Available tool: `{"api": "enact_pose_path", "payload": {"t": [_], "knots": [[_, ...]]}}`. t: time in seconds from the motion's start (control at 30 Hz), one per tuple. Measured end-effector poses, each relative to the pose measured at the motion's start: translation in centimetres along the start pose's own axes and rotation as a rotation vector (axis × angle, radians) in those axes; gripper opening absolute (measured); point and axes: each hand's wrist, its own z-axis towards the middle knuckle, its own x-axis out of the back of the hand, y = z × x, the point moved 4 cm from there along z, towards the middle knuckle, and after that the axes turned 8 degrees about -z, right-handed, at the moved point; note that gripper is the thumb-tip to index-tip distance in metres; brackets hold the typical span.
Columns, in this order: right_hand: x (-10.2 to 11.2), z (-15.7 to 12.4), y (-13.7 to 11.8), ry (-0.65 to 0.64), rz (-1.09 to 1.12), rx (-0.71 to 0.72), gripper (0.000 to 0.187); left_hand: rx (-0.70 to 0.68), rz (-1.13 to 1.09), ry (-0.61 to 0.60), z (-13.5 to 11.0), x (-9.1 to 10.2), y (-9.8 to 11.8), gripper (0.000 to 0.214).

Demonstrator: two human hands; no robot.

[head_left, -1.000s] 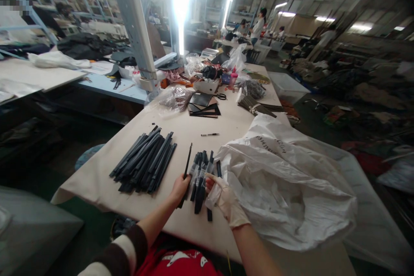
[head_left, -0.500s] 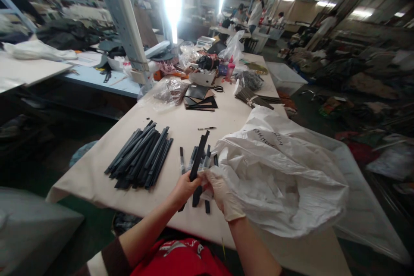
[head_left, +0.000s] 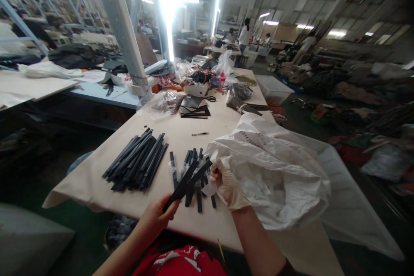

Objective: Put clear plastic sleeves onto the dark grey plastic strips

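Note:
Bare-skinned, my left hand (head_left: 161,212) is closed round the lower end of a few flat black strips (head_left: 186,184), which fan apart at the top. My right hand (head_left: 230,186) wears a pale glove with bare fingertips and pinches a thin whitish wrapper (head_left: 209,189) beside the strips' upper ends. Beneath and behind lie several black strip bundles (head_left: 199,200), with clear wrapping round their middles. To the left is a loose heap of black strips (head_left: 137,161). A big white sack (head_left: 274,172) lies just right of my right hand.
The cloth-covered table (head_left: 129,205) carries a pen (head_left: 200,133), dark flat sheets (head_left: 194,107), scissors (head_left: 211,98), a plastic bag (head_left: 166,102) and a tied grey bundle (head_left: 241,105). A metal post (head_left: 124,30) rises at the left edge. A translucent bin (head_left: 352,207) stands at right.
My left hand has moved down and left with the black strips, which now tilt and spread. My right hand has drawn apart from it, with the whitish wrapper in its fingers. The view has tilted up.

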Motion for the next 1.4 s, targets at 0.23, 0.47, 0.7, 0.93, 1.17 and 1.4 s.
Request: {"api": "enact_pose_path", "payload": {"t": [0.23,0.47,0.7,0.93,1.17,1.4], "knots": [[-0.3,-2.2,0.1,0.006,-0.470,0.165,0.032,-0.031,0.025,0.033,-1.3,-0.9,0.5,0.030],[-2.3,-5.5,5.9,-0.326,-0.771,-0.039,0.035,-0.167,0.006,0.155,-0.6,-0.8,0.4,0.033],[-1.1,-4.5,4.4,0.059,-0.235,0.131,0.036,-0.132,-0.124,0.108,0.7,-3.0,-0.4,0.029],[-1.3,-3.1,4.3,0.066,-0.285,0.135,0.039,-0.003,-0.138,0.129,2.0,-2.8,-1.3,0.029],[-2.4,-0.7,7.5,0.065,-0.366,0.103,0.033,-0.073,-0.142,0.209,4.4,-1.9,0.2,0.023],[-1.4,3.5,8.6,0.211,-0.253,0.071,0.031,-0.018,-0.176,0.132,7.9,-1.0,-3.4,0.024]]}}
